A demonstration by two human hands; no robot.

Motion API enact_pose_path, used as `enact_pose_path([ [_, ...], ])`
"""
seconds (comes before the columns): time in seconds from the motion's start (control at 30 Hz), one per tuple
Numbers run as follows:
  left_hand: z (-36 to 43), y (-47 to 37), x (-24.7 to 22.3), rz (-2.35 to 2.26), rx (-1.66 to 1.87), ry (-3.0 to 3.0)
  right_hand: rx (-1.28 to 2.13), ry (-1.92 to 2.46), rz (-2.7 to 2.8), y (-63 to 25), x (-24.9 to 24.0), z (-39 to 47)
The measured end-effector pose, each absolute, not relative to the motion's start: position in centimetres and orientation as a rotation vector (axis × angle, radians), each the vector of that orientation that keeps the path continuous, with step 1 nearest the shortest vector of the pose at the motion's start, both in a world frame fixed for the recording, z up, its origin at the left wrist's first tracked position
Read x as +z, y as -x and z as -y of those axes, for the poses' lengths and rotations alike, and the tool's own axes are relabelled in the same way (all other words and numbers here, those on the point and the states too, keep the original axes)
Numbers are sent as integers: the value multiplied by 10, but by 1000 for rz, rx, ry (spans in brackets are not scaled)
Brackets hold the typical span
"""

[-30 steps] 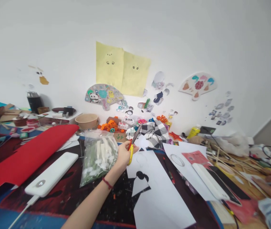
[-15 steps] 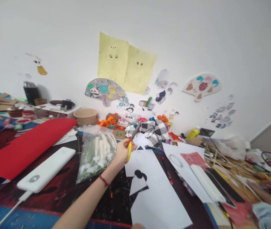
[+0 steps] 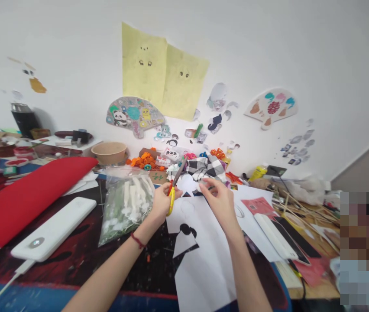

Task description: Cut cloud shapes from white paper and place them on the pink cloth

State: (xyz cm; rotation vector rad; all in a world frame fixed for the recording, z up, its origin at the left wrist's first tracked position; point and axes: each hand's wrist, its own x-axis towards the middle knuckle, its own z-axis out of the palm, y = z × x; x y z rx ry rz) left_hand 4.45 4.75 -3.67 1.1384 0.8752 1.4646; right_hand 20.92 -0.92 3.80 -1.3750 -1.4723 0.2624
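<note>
My left hand (image 3: 162, 200), with a dark red string on the wrist, is closed on scissors (image 3: 172, 195) with yellow and red handles, blades pointing up. A small rounded white paper piece (image 3: 187, 184) stands between my hands, near the left fingertips. My right hand (image 3: 218, 197) has its thumb and fingers bent toward that piece, touching or close to its right side; what lies between the fingertips is too small to tell. Below, white sheets (image 3: 204, 264) lie on the dark mat, with a black round shape (image 3: 187, 229) on them.
A clear bag of white and green items (image 3: 127, 201) lies left of my hands. Farther left are a white power bank (image 3: 54, 227), red sheet (image 3: 31, 197) and beige bowl (image 3: 109, 153). Checked cloth (image 3: 207, 167) lies behind; thin sticks (image 3: 298, 214) are at right.
My right hand has come up from the bottom edge to the right side of the paper piece. The view has shifted slightly; my left hand still holds the scissors.
</note>
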Motion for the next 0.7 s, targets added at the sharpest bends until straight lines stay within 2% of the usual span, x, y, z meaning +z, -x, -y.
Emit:
enact_pose_path([
  [0.17,-46,-47,-41,-970,1442,-1246,506,1322,1558,-233,3,-21],
  [0.33,-51,-44,-47,-1229,1377,-1417,574,1302,1506,-250,-13,-37],
  [0.47,-53,-36,-44,-1500,1142,-1609,585,1346,1434,-272,-30,-53],
  [0.7,-48,-38,-47,-1687,689,-1942,588,1484,1329,-300,-72,-68],
])
